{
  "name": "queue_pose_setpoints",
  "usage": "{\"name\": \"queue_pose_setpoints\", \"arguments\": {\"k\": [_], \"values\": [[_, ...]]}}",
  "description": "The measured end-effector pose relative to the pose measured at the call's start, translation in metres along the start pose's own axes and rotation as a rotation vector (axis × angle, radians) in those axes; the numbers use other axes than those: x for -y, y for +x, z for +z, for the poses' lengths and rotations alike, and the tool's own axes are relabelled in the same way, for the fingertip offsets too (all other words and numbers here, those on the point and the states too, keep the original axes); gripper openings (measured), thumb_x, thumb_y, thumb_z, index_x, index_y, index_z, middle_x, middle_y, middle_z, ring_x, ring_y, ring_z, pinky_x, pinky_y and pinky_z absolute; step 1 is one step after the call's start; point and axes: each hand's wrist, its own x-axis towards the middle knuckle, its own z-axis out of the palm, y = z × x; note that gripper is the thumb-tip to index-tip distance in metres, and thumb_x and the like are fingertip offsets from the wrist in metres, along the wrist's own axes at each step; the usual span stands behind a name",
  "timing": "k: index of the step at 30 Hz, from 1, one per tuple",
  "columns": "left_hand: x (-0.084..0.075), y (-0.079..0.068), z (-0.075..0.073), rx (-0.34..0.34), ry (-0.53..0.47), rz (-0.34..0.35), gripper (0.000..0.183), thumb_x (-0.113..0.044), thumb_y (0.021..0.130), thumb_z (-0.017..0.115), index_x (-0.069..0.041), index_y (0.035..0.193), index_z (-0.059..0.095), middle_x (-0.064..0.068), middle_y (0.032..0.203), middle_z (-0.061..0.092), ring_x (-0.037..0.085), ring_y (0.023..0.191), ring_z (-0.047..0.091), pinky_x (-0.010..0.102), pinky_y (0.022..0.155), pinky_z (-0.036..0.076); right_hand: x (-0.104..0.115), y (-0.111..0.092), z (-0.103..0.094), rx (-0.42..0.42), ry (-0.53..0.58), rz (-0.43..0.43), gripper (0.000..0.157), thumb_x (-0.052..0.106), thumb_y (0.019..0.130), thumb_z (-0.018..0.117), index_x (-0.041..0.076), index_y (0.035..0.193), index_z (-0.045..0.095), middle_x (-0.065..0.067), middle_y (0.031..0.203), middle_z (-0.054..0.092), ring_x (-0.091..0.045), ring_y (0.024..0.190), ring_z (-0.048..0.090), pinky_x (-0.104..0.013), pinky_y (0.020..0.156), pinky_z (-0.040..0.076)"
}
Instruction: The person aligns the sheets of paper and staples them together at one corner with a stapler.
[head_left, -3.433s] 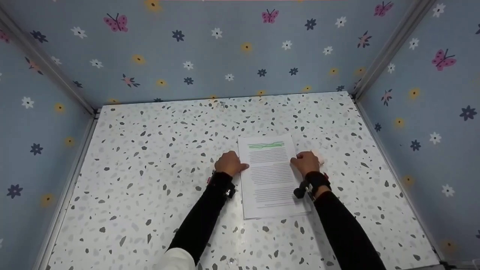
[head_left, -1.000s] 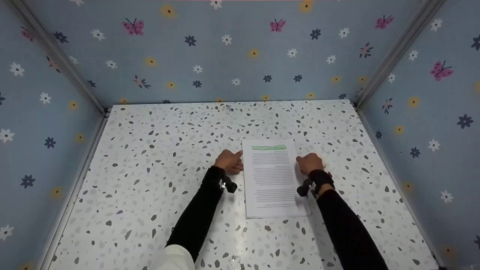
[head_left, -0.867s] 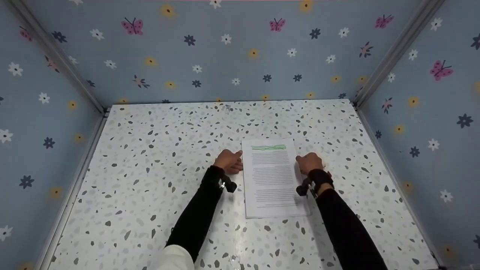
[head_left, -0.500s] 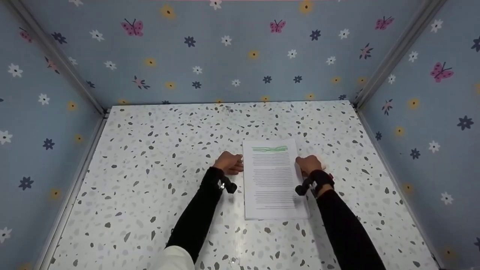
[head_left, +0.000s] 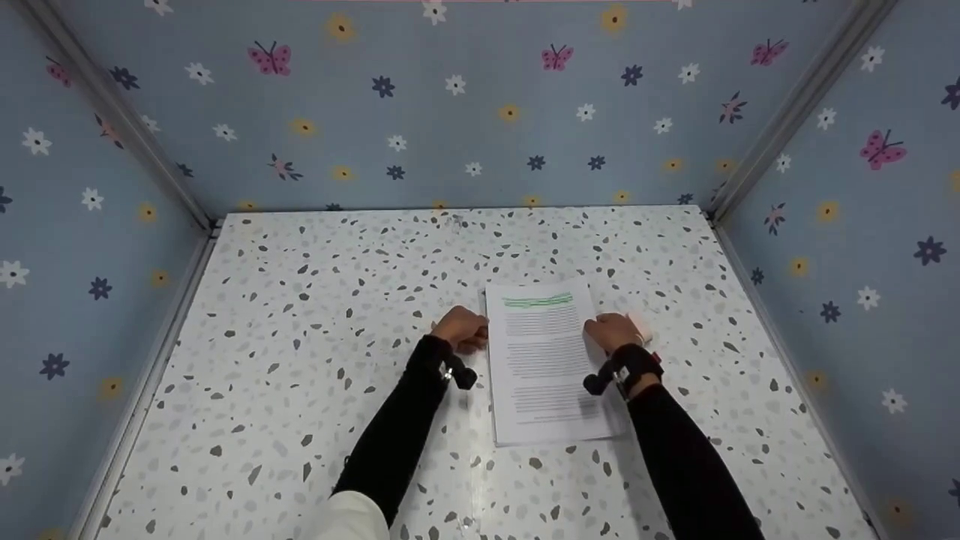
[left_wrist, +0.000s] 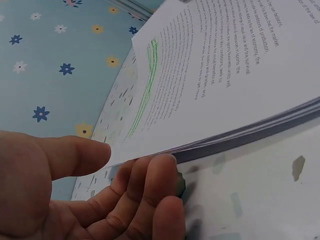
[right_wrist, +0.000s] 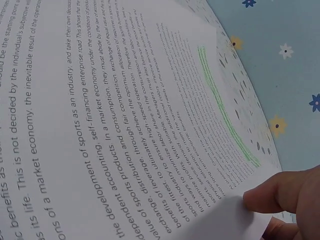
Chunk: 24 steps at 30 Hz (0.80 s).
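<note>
Pinching the right edge of a stack of white printed paper sheets between thumb and fingers of the right hand. Resting the left hand at the opposite edge, with fingers loosely curled and thumb apart (hard to tell whether touching it). Lying on the grey-speckled white counter between both hands, streaked green across the top lines, near a pale pink block.

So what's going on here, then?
A person has a stack of printed sheets between both hands on a speckled table. The right hand pinches the right edge; the left hand is at the left edge, though whether it grips is unclear. Green marks cross the top lines. Something pale pink lies by the right hand.
</note>
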Motion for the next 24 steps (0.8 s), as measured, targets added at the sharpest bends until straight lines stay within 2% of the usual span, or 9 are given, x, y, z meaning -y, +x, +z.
{"name": "queue_pose_setpoints", "arguments": {"k": [6, 10, 13, 15, 16, 19, 21, 22, 24], "values": [[0.004, -0.006, 0.001, 0.008, 0.016, 0.069, 0.021, -0.005, 0.095, 0.055, 0.006, 0.103, 0.071, 0.011, 0.087, 0.073, 0.015, 0.065, 0.068, 0.027, 0.057, 0.052, -0.001, -0.001, 0.008, -0.050, 0.079, -0.017, 0.048, 0.025, 0.099, 0.047, -0.011, 0.129, 0.057, -0.031, 0.131, 0.056, -0.042, 0.117, 0.054, -0.045, 0.098, 0.044], [0.004, -0.010, 0.002, -0.009, 0.023, 0.077, 0.021, -0.004, 0.094, 0.055, 0.008, 0.100, 0.071, 0.014, 0.087, 0.073, 0.015, 0.065, 0.067, 0.027, 0.058, 0.053, 0.000, -0.001, 0.009, -0.120, 0.070, -0.003, 0.030, 0.024, 0.098, 0.051, -0.003, 0.095, 0.064, -0.020, 0.094, 0.061, -0.032, 0.086, 0.057, -0.037, 0.077, 0.045], [0.003, -0.009, 0.003, -0.033, 0.022, 0.077, 0.020, -0.001, 0.092, 0.054, 0.008, 0.096, 0.071, 0.013, 0.083, 0.071, 0.015, 0.064, 0.066, 0.027, 0.058, 0.054, 0.001, -0.001, 0.009, -0.183, 0.057, -0.015, 0.035, 0.021, 0.096, 0.056, 0.010, 0.067, 0.040, -0.002, 0.065, 0.034, -0.020, 0.058, 0.033, -0.032, 0.058, 0.027], [0.001, -0.009, 0.003, -0.053, 0.027, 0.081, 0.018, 0.000, 0.091, 0.054, 0.007, 0.093, 0.070, 0.012, 0.080, 0.070, 0.015, 0.063, 0.066, 0.027, 0.056, 0.054, 0.002, -0.002, 0.009, -0.213, 0.057, -0.017, 0.038, 0.020, 0.095, 0.058, 0.013, 0.065, 0.036, 0.001, 0.061, 0.030, -0.016, 0.054, 0.029, -0.031, 0.054, 0.025], [0.000, -0.009, 0.004, -0.059, 0.029, 0.086, 0.017, 0.001, 0.090, 0.053, 0.006, 0.091, 0.070, 0.012, 0.078, 0.069, 0.015, 0.063, 0.065, 0.027, 0.055, 0.053, 0.003, -0.003, 0.008, -0.219, 0.055, -0.010, 0.034, 0.021, 0.096, 0.058, 0.011, 0.066, 0.044, -0.002, 0.062, 0.039, -0.017, 0.056, 0.036, -0.031, 0.054, 0.030], [-0.001, -0.012, 0.004, -0.070, 0.038, 0.101, 0.014, 0.002, 0.088, 0.054, 0.004, 0.085, 0.067, 0.012, 0.076, 0.068, 0.015, 0.061, 0.063, 0.026, 0.052, 0.052, 0.007, -0.007, 0.006, -0.210, 0.042, 0.022, 0.027, 0.024, 0.098, 0.057, 0.000, 0.091, 0.067, -0.014, 0.088, 0.066, -0.024, 0.073, 0.057, -0.037, 0.066, 0.045], [0.000, -0.012, 0.005, -0.070, 0.043, 0.105, 0.013, 0.001, 0.088, 0.054, 0.003, 0.082, 0.065, 0.011, 0.074, 0.067, 0.015, 0.059, 0.062, 0.026, 0.051, 0.051, 0.009, -0.009, 0.005, -0.195, 0.037, 0.036, 0.031, 0.026, 0.098, 0.056, -0.002, 0.105, 0.068, -0.016, 0.102, 0.067, -0.027, 0.083, 0.059, -0.040, 0.072, 0.047], [0.000, -0.012, 0.005, -0.066, 0.043, 0.101, 0.013, 0.000, 0.089, 0.054, 0.003, 0.083, 0.065, 0.011, 0.075, 0.067, 0.015, 0.060, 0.062, 0.026, 0.051, 0.051, 0.009, -0.009, 0.004, -0.188, 0.040, 0.032, 0.031, 0.027, 0.098, 0.056, -0.002, 0.104, 0.068, -0.015, 0.100, 0.067, -0.026, 0.081, 0.059, -0.038, 0.071, 0.047], [0.000, -0.010, 0.006, -0.057, 0.035, 0.080, 0.014, -0.003, 0.092, 0.055, 0.004, 0.088, 0.067, 0.011, 0.078, 0.067, 0.015, 0.062, 0.062, 0.026, 0.053, 0.052, 0.009, -0.008, 0.003, -0.167, 0.047, -0.001, 0.030, 0.026, 0.098, 0.056, 0.001, 0.081, 0.060, -0.008, 0.074, 0.057, -0.020, 0.063, 0.049, -0.033, 0.059, 0.040]]}}
